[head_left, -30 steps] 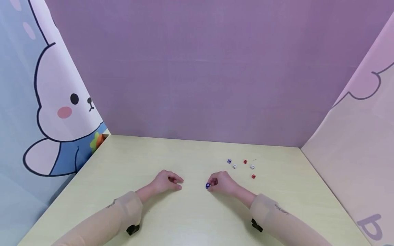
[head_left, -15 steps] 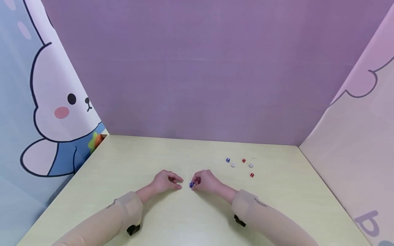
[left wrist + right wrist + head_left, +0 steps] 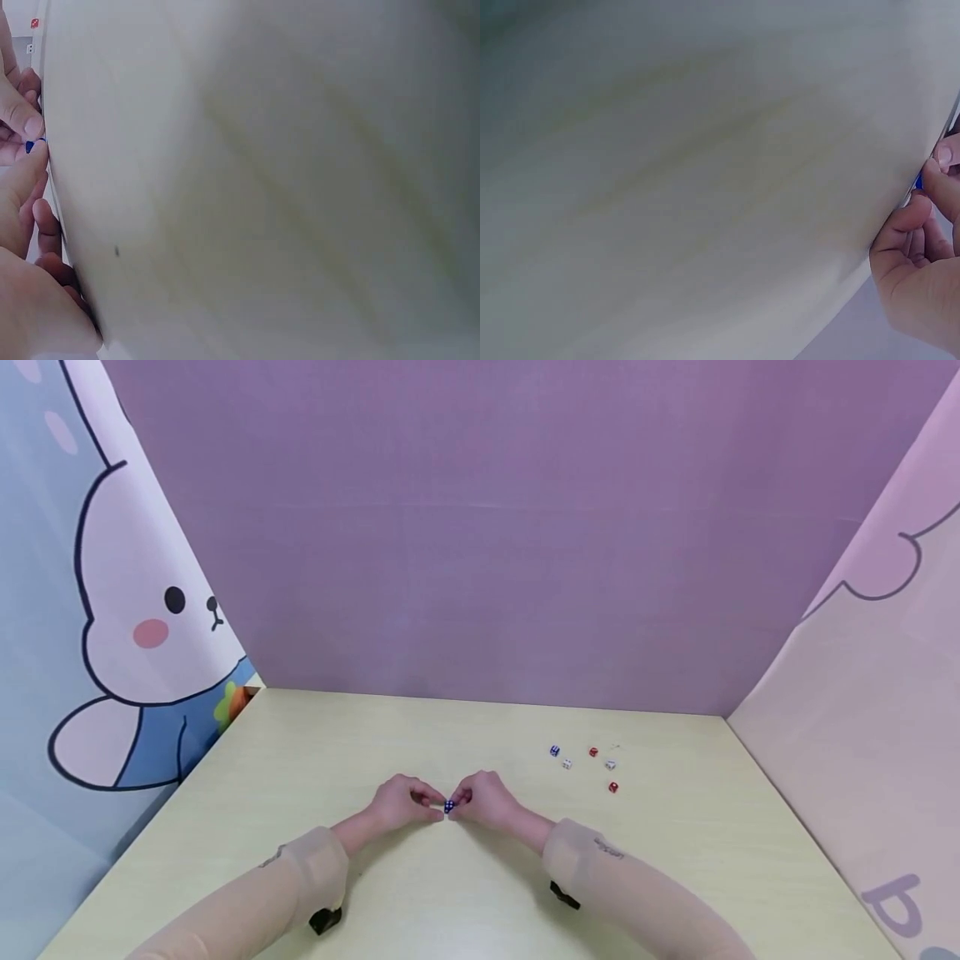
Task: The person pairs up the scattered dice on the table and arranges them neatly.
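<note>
Between my two hands, over the middle of the table, is a small blue die (image 3: pixel 448 807) with white pips. My right hand (image 3: pixel 486 799) pinches it between thumb and fingers. From the other side, my left hand (image 3: pixel 401 802) has its fingertips right at the die, with thumb and forefinger slightly apart. In the left wrist view the blue die (image 3: pixel 31 145) shows partly covered by fingertips. Only a sliver of the die (image 3: pixel 919 181) appears in the right wrist view, beside a thumb and fingers.
On the pale table (image 3: pixel 360 735), back right, lie another blue die (image 3: pixel 555 751), white dice (image 3: pixel 567 764) and red dice (image 3: pixel 613 787). A purple backdrop (image 3: pixel 480 543) rises behind. Printed side cloths (image 3: pixel 870 735) flank the table.
My right hand has moved left with the blue die until it meets the left fingertips. The left hand has stayed almost still. The view has shifted slightly.
</note>
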`<state>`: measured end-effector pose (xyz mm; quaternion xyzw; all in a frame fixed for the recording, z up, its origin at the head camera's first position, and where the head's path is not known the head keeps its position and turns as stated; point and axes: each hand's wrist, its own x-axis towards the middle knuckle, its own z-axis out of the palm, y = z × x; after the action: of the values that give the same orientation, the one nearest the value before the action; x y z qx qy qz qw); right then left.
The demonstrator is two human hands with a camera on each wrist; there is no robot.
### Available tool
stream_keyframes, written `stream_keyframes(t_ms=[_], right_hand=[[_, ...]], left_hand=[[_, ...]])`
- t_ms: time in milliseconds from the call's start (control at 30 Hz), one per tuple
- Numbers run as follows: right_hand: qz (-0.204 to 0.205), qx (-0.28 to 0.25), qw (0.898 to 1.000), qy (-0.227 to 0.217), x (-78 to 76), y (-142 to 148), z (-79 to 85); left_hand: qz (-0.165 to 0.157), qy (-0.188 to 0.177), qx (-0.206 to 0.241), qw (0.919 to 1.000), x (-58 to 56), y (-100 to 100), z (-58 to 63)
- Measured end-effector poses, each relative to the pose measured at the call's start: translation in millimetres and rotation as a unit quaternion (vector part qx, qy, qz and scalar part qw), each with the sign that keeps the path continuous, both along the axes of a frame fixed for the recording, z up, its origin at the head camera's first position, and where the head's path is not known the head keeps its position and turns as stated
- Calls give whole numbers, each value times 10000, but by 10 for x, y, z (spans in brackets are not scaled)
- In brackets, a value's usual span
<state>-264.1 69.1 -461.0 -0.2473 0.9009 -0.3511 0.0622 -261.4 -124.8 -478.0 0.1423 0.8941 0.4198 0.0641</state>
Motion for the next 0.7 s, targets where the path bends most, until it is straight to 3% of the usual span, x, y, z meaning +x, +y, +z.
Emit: stream_keyframes(t_ms=[233, 700], right_hand=[[-4, -121, 9999, 28, 15, -51, 7], [119, 56, 9999, -1, 64, 131, 100]], left_hand=[[-17, 271, -87, 9996, -15, -14, -31], [54, 159, 13, 9999, 4, 10, 10]])
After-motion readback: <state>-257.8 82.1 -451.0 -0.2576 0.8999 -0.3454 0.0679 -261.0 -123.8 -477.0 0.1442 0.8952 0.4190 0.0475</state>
